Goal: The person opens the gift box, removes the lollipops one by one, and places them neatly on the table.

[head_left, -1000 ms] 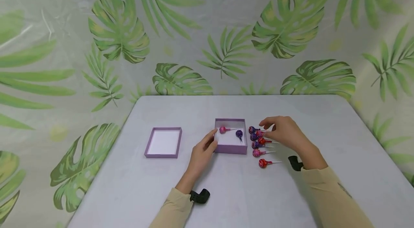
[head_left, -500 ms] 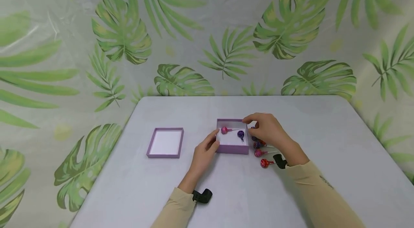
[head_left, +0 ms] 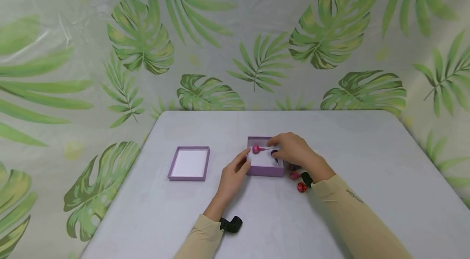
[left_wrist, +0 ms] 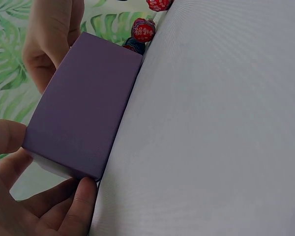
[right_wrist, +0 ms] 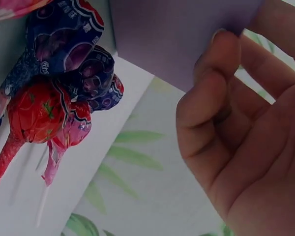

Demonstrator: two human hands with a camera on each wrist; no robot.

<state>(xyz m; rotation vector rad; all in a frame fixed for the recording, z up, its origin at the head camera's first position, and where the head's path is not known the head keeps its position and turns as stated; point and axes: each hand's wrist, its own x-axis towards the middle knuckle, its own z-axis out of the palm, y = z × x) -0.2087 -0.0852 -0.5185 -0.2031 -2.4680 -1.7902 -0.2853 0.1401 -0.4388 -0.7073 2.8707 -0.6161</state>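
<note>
A purple box [head_left: 265, 171] with a white inside stands on the table. My left hand [head_left: 232, 176] holds its left side, thumb and fingers at the near left corner, as the left wrist view also shows. Inside lie a pink lollipop [head_left: 256, 149] and a dark purple lollipop [head_left: 274, 153]. Over the box's right wall reaches my right hand [head_left: 293, 151], thumb and forefinger apart around the purple lollipop; a firm grip on it does not show. In the right wrist view its fingertips [right_wrist: 221, 49] are by the box's outer wall.
Beside the box on the right lie several wrapped lollipops, among them a red one [head_left: 302, 187] and a pink one [head_left: 294, 175]; my right arm hides others. A red lollipop [right_wrist: 37, 113] shows among purple ones in the right wrist view. A shallow purple lid [head_left: 189, 163] lies at left.
My right hand has moved left from above the loose lollipops to inside the box, at the purple lollipop. The left hand stays at the box. The view has shifted slightly.
</note>
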